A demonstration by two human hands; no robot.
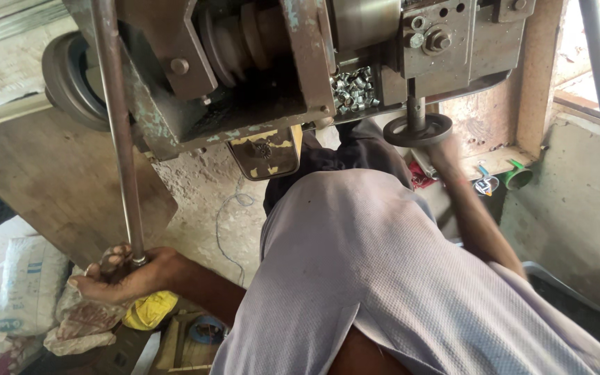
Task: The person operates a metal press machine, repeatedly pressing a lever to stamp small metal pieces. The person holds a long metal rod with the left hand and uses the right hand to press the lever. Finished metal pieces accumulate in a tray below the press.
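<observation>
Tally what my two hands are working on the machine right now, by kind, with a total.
Long metal lever rod, gripped at its lower end by the left hand: 1
Round handwheel, with the right hand on it: 1
Total: 2
</observation>
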